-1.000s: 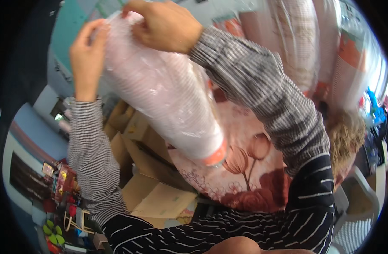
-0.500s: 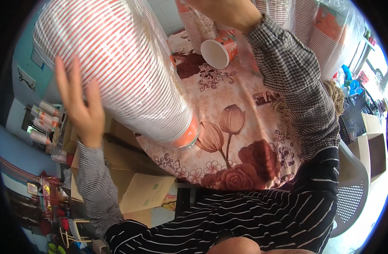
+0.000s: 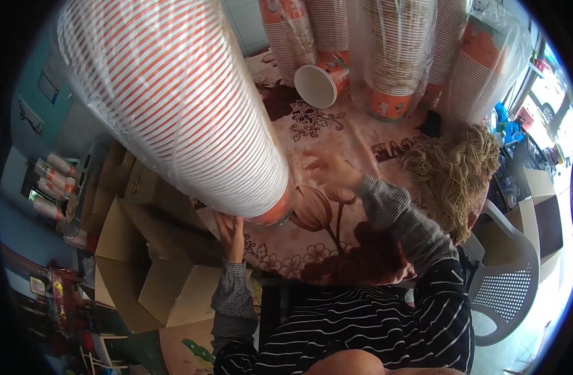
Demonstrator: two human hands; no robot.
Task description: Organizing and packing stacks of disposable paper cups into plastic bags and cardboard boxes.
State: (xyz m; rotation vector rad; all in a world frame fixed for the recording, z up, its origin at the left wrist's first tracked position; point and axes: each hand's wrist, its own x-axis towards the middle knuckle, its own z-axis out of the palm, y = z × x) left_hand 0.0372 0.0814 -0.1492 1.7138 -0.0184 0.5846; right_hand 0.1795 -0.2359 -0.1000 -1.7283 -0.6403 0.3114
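A tall stack of paper cups [image 3: 193,106], white-rimmed with orange, leans in a clear plastic sleeve at the left of the table. My left hand [image 3: 231,236] is at the lower left side of its bottom end, with fingertips hidden by the cups. My right hand [image 3: 327,167] reaches over the tablecloth just right of the stack, its fingers apart and slightly blurred, holding nothing. Behind it a single paper cup [image 3: 316,86] lies on its side, mouth toward me.
More sleeved cup stacks [image 3: 399,50] stand along the back of the table. Tan stringy cord [image 3: 452,178] lies in a heap at the right on the flowered tablecloth [image 3: 280,250]. Open cardboard boxes [image 3: 168,287] sit at the lower left, a grey plastic chair [image 3: 508,281] at right.
My left hand has dropped from the stack's upper side to its bottom end. My right hand has come back from the far stacks to the middle of the table.
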